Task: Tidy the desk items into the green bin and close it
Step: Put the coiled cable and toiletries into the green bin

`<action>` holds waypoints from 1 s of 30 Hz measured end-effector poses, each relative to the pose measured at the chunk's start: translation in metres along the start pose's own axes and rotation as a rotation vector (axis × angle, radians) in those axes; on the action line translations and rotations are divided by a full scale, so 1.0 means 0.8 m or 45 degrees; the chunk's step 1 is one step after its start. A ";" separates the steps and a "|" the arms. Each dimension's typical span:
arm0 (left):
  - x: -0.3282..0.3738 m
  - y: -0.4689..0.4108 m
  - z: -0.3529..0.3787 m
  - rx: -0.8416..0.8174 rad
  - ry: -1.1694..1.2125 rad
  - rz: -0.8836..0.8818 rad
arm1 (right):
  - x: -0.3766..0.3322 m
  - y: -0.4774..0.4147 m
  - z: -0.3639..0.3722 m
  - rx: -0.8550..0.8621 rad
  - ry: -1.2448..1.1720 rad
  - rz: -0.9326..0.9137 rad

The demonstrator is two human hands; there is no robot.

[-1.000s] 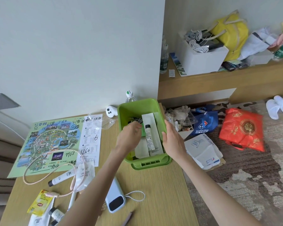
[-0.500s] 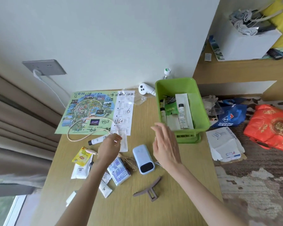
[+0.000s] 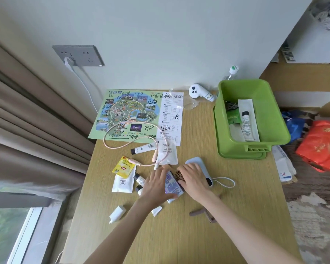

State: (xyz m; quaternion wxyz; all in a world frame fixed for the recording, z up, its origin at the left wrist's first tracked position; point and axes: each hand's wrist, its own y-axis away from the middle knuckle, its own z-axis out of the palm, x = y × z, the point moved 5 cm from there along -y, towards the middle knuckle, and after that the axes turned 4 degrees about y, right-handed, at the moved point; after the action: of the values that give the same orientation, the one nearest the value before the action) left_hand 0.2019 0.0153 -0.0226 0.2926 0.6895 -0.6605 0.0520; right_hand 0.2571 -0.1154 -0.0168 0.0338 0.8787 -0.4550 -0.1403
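Both hands have left the bin [image 3: 274, 119] and dropped to the surface [image 3: 198, 235]: left hand [image 3: 156, 187] flat on the purple packet [image 3: 172, 184], right hand [image 3: 193, 179] curling over the brush [image 3: 179, 175]; grip unclear. Next pickup starting.

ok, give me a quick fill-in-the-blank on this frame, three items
1. The bin on the desk is coloured ____.
2. The looped pink cable lies partly on the ____.
3. The yellow tea sachet lies to the ____ of the left hand.

Missing: green; map; left
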 end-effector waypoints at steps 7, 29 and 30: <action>-0.006 -0.007 -0.015 0.076 -0.313 0.044 | -0.012 -0.009 -0.001 -0.083 0.204 0.081; -0.089 0.005 -0.104 0.393 0.357 -0.049 | -0.029 -0.044 0.011 -0.090 0.110 0.184; -0.102 0.008 -0.107 0.402 0.442 -0.108 | -0.034 -0.045 0.014 -0.104 0.131 0.184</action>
State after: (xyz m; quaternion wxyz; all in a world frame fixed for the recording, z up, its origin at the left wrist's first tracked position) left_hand 0.2130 0.1278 0.0129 0.2923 0.7347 -0.5543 0.2599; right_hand 0.2676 -0.0718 -0.0281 0.1031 0.8476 -0.5086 -0.1105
